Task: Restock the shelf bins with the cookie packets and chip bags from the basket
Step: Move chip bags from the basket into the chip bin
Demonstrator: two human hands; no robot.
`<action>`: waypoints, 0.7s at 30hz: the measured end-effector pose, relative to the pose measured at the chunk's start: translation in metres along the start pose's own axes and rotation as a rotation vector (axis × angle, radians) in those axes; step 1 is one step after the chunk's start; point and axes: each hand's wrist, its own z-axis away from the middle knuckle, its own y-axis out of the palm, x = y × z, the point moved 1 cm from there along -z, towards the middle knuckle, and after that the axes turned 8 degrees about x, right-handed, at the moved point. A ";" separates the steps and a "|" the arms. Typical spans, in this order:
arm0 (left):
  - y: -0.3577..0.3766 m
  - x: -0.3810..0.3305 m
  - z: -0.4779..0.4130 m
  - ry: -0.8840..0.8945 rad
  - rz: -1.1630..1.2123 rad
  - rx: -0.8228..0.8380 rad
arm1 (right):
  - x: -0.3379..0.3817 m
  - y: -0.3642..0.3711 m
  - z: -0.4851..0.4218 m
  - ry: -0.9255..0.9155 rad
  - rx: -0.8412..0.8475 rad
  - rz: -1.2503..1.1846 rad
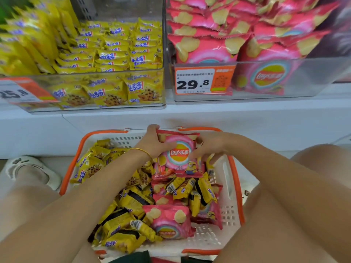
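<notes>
Your left hand (152, 143) and right hand (210, 147) pinch one chip bag (179, 154) at the far end of the basket (235, 179) — many cookie packets (123, 221) and more chip bags (167, 221) lie inside it, so much restocking is left.

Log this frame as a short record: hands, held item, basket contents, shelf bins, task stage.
hands: left hand and right hand both grip one chip bag
held item: pink, front facing up, over the far end of the basket
basket contents: yellow cookie packets mixed with spare chip bags
left shelf: clear cookie bin, yellow packets inside
right shelf: clear chip bin, pink bags inside, price tag reads 29.8
task stage: held bag not yet in a bin
</notes>
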 end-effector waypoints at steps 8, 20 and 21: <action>0.005 -0.092 0.055 0.299 -0.252 0.137 | 0.018 -0.031 0.106 -0.275 -0.190 0.277; -0.003 -0.278 0.061 0.846 -0.106 -0.236 | 0.007 -0.121 0.252 -0.583 -0.704 -0.345; -0.001 -0.289 0.054 0.850 -0.142 -0.304 | 0.004 -0.129 0.258 -0.564 -0.808 -0.403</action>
